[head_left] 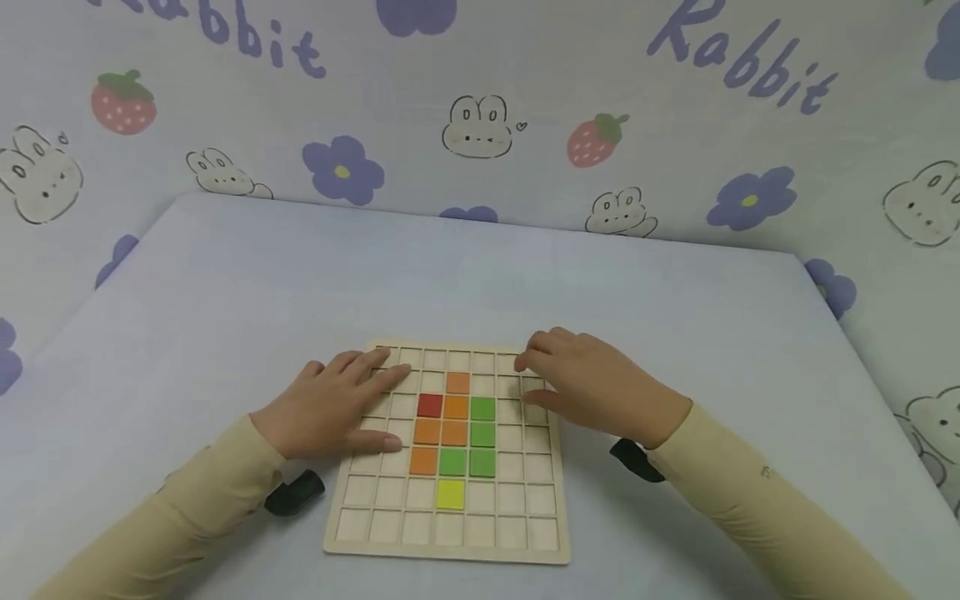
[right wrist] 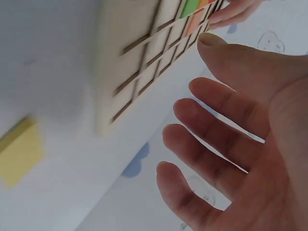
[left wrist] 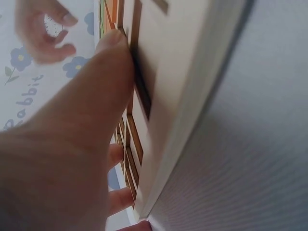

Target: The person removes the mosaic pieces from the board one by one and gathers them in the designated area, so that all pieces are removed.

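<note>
A pale wooden grid board (head_left: pixel 446 552) lies flat on the table. Square tiles fill some of its middle cells: a red tile (head_left: pixel 430 406), several orange tiles (head_left: pixel 454 432), several green tiles (head_left: pixel 483 435) and a yellow tile (head_left: pixel 451 494). My left hand (head_left: pixel 326 408) rests on the board's left side, fingers spread and thumb on a bare cell. Over the upper right edge hovers my right hand (head_left: pixel 600 383), fingers loosely bent. The right wrist view shows nothing in its grasp. A blurred loose yellow tile (right wrist: pixel 21 151) appears there, beside the board.
White cloth covers the table (head_left: pixel 480 275). Behind it rises a backdrop (head_left: pixel 540 75) printed with rabbits, strawberries and purple flowers. Dark wrist camera parts show by the left sleeve (head_left: pixel 202 483) and the right sleeve (head_left: pixel 750 492).
</note>
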`<control>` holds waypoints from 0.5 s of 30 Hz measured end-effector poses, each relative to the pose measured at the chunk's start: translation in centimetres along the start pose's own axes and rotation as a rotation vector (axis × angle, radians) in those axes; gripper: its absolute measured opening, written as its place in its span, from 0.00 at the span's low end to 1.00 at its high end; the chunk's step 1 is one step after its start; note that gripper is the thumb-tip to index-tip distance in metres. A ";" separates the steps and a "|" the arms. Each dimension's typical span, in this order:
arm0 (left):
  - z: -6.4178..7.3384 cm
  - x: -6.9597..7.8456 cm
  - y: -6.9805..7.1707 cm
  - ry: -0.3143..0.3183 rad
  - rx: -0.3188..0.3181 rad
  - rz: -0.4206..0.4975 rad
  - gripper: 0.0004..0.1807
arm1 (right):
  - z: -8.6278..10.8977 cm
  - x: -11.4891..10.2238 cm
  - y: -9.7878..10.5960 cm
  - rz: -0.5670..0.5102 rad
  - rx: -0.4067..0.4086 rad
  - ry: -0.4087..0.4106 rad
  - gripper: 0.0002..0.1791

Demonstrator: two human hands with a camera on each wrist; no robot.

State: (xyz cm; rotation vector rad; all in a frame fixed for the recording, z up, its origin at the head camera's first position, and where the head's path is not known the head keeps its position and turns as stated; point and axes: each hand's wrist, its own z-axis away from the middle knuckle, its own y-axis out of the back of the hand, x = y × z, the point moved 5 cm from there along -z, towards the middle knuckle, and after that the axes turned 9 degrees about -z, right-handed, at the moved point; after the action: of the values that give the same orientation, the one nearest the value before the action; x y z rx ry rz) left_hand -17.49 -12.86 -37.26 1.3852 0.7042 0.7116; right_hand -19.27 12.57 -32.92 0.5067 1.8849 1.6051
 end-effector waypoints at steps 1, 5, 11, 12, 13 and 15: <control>-0.1 0.0 0.0 0.001 -0.002 0.001 0.46 | -0.7 -0.5 0.0 -0.001 -0.010 0.019 0.18; -0.3 -0.2 -0.1 0.014 -0.024 0.007 0.47 | -3.2 -1.9 -0.2 -0.011 -0.054 0.071 0.16; -0.2 -0.1 0.0 0.028 -0.045 0.015 0.47 | -5.8 -2.5 -1.8 -0.017 -0.118 0.098 0.13; -0.2 -0.1 0.0 0.029 -0.046 0.014 0.47 | -6.0 -2.5 -2.2 -0.015 -0.124 0.100 0.13; -0.2 -0.1 -0.1 0.028 -0.045 0.014 0.47 | -6.2 -2.4 -2.5 -0.017 -0.133 0.096 0.13; -0.2 -0.1 -0.1 0.027 -0.046 0.012 0.47 | -6.4 -2.3 -2.9 -0.021 -0.141 0.094 0.12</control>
State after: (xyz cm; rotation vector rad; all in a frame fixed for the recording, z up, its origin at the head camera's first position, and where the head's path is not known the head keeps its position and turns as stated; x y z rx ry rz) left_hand -17.70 -12.82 -37.41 1.3406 0.6978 0.7527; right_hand -21.52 5.71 -34.74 0.3565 1.8216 1.7598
